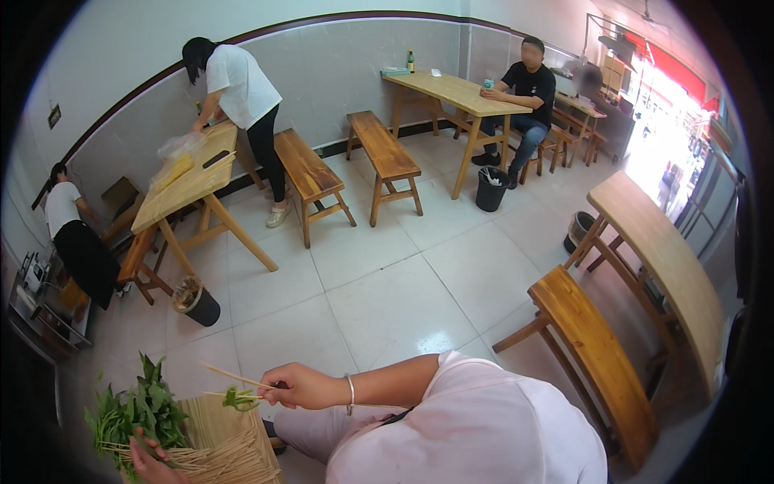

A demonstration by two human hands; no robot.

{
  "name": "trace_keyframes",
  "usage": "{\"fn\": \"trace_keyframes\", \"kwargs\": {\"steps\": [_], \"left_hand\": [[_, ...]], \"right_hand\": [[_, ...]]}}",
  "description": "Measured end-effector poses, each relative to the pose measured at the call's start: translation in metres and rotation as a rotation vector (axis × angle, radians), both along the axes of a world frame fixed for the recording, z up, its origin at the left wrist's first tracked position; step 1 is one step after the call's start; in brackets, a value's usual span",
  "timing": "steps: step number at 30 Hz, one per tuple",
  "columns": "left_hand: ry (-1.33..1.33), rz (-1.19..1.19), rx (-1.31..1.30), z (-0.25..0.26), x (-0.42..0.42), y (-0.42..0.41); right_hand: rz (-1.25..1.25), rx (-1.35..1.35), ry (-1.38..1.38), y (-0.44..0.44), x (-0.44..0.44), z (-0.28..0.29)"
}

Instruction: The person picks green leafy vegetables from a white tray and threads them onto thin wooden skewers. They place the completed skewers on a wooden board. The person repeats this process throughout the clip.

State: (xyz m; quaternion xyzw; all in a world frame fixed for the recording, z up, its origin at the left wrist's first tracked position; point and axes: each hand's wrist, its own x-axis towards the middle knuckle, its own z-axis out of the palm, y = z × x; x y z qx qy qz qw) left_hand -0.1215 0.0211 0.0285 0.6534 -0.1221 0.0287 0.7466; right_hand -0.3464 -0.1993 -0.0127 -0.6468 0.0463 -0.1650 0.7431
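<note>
My right hand (302,387) grips two thin wooden skewers (233,374) that point left. A small folded bundle of green stems (239,399) is on the lower one. At the bottom left, my left hand (151,463) has a green leafy stalk (162,455) between its fingers, and the frame's edge cuts off part of the hand. Just beyond it lies a heap of leafy greens (142,405). Many bare wooden skewers (224,457) are spread beside that hand on a wooden surface (208,417).
A wooden bench (592,339) and table (659,260) stand to my right. Across the tiled floor, one person (242,91) leans over a table (187,181); another (529,91) sits at a second table (453,91). A third (72,218) bends at far left. Black bins (202,307) stand about.
</note>
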Motion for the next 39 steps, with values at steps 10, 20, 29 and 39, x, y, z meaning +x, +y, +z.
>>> {"fn": "trace_keyframes", "kwargs": {"steps": [10,20,29,39], "left_hand": [[-0.344,0.213,0.606,0.024,-0.026,0.003],[-0.239,0.174,0.352,0.030,-0.036,0.005],[-0.228,0.092,0.320,-0.001,-0.019,-0.003],[-0.262,-0.037,0.229,0.012,-0.044,-0.008]], "right_hand": [[-0.019,-0.030,-0.057,0.006,0.012,0.007],[-0.004,-0.071,-0.004,0.010,0.015,0.012],[0.061,-0.022,0.047,0.021,0.018,0.009],[0.088,-0.029,0.031,0.037,0.028,0.009]]}}
